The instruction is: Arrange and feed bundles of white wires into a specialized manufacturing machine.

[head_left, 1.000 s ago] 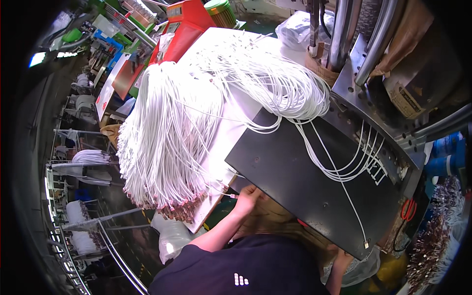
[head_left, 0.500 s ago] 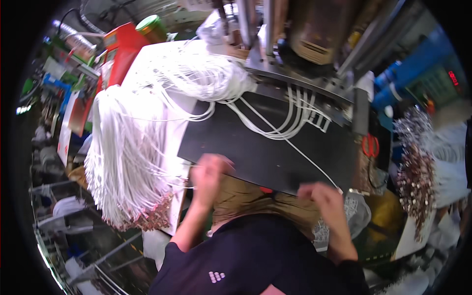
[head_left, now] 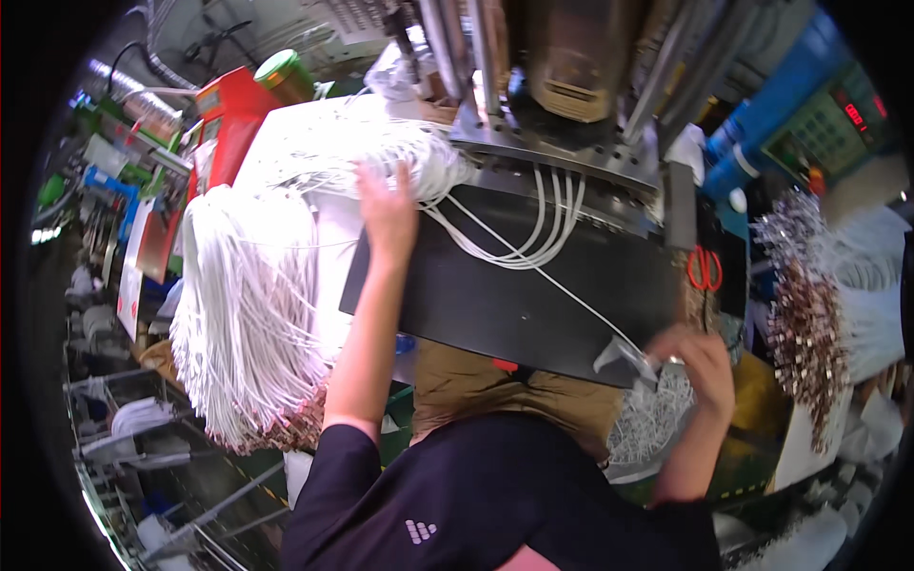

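My left hand [head_left: 386,211] reaches across the black board [head_left: 457,285] to the loose coil of white cables [head_left: 352,152]. Its fingers look apart at the coil's near edge, with no cable visibly gripped. My right hand [head_left: 703,360] is at the board's right front corner, its fingers smeared by motion. Just left of those fingers is a blurred whitish piece [head_left: 624,360], perhaps plastic scrap; whether the fingers touch it is unclear. Several white cables [head_left: 562,219] loop from the metal press [head_left: 562,157] over the board, and one runs diagonally to its right front corner.
At left hangs a thick bundle of white cables [head_left: 252,314] with copper-coloured ends. Below my right hand sits a basin of white plastic scraps [head_left: 652,419]. Red-handled scissors [head_left: 705,269] lie right of the board. More cables with metal ends [head_left: 809,333] are at far right.
My left hand has moved from the board's front edge up to the cable coil. My right hand has shifted right. The white ladder-shaped piece by the press is gone; a blurred piece now appears near my right hand.
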Demonstrator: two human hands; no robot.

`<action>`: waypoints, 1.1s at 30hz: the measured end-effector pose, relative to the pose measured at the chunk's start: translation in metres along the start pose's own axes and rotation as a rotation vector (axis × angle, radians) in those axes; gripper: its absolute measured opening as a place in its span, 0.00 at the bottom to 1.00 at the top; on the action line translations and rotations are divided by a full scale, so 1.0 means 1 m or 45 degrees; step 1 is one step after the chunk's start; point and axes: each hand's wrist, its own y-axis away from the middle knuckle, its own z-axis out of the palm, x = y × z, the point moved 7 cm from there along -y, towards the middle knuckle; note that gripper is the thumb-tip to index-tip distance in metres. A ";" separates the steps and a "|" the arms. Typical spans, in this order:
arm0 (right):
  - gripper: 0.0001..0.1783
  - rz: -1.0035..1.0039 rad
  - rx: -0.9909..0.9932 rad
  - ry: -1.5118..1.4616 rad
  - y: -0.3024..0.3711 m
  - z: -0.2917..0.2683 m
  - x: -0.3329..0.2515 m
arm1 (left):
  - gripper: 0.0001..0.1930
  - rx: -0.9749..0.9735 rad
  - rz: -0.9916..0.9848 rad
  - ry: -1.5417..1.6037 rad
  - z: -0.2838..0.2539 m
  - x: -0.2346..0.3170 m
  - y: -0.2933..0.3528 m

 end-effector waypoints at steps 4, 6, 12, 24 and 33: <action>0.21 0.471 0.683 -0.061 0.154 -0.078 0.133 | 0.37 -0.015 -0.006 -0.405 0.041 0.024 -0.027; 0.21 0.749 0.888 0.734 0.210 -0.097 0.177 | 0.33 -0.020 -0.030 -0.556 0.062 0.026 -0.046; 0.16 0.079 1.610 0.989 0.157 -0.047 0.088 | 0.28 -0.045 -0.123 -0.634 0.083 0.026 -0.068; 0.16 -0.012 0.348 1.581 -0.064 0.053 -0.029 | 0.43 0.001 0.119 -0.664 -0.163 -0.015 -0.038; 0.09 -0.453 0.520 0.775 -0.031 0.109 -0.024 | 0.30 0.155 -0.853 -0.667 -0.284 -0.166 -0.134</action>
